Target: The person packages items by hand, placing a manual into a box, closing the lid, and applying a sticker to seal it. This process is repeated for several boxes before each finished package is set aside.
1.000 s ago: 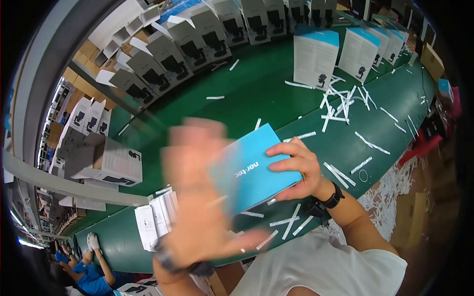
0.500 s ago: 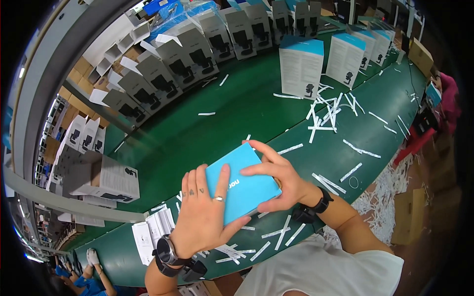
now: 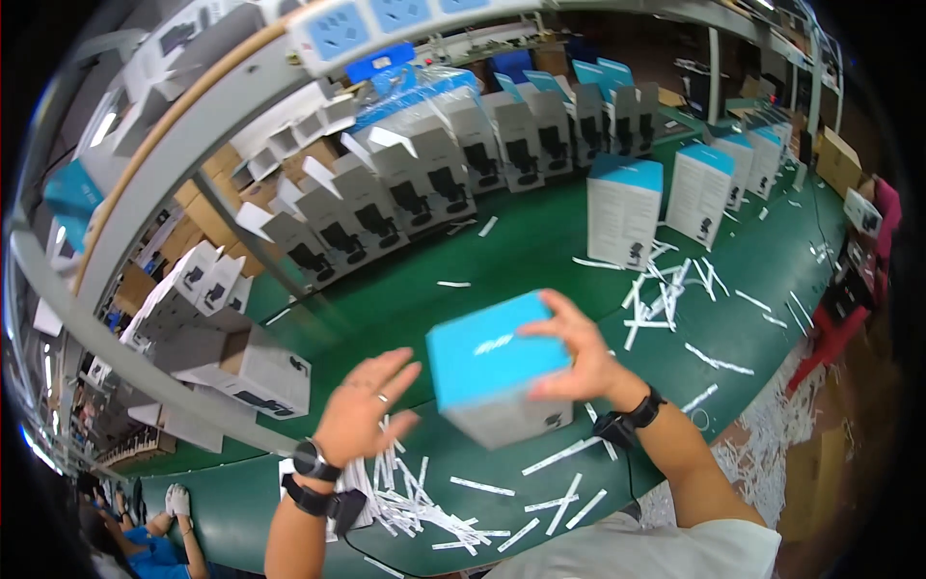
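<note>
A carton with a blue top and white printed sides is held over the green table, slightly tilted. My right hand grips it by its right end, fingers on the top and thumb at the near edge. My left hand is off the carton, just to its left, with fingers spread and nothing in them; it is a little blurred. White paper strips lie scattered beneath and in front of both hands. A stack of white papers is partly hidden by my left wrist.
Open grey-white cartons stand in a row at the back. Blue-topped closed cartons are at the right, beside a pile of strips. An open carton lies at the left by a metal rail. Another person sits lower left.
My left hand has let go of the carton and moved away to the left. My right hand has turned the carton, so its printed side now shows. The view has shifted upward.
</note>
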Demonstrator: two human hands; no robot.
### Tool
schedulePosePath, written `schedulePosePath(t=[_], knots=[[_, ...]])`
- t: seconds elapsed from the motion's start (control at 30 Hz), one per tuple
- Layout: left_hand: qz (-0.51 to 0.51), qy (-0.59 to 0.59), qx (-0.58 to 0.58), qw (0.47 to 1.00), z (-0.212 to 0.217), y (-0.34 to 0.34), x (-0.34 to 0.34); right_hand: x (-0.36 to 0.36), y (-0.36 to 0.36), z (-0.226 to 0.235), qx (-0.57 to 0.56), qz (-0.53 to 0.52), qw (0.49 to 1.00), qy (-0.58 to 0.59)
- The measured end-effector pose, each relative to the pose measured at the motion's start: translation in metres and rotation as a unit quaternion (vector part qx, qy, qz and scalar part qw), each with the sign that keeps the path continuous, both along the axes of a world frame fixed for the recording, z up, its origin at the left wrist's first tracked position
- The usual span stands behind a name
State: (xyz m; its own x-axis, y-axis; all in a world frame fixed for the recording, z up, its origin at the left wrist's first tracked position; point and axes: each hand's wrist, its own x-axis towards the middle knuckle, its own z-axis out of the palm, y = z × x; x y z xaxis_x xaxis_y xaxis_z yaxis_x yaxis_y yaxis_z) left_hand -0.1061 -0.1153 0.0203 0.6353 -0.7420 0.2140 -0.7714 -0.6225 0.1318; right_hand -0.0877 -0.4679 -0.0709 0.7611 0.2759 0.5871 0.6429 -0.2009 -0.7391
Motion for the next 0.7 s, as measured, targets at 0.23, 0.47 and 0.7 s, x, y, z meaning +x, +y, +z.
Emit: schedulePosePath(t=[0.23,0.47,0.7], knots=[[0.547,-0.280,0.318,0.722,-0.057,0.252,0.082,0.131,-0.012,0.005,-0.007,-0.336,0.941,-0.032],[0.576,-0.269,0.283,0.718,-0.050,0.216,0.114,0.138,-0.047,-0.016,-0.096,-0.369,0.923,-0.060],[0.367,-0.229,0.091,0.897,0.011,0.078,-0.002,0.011,-0.126,-0.113,-0.022,-0.329,0.936,0.125]])
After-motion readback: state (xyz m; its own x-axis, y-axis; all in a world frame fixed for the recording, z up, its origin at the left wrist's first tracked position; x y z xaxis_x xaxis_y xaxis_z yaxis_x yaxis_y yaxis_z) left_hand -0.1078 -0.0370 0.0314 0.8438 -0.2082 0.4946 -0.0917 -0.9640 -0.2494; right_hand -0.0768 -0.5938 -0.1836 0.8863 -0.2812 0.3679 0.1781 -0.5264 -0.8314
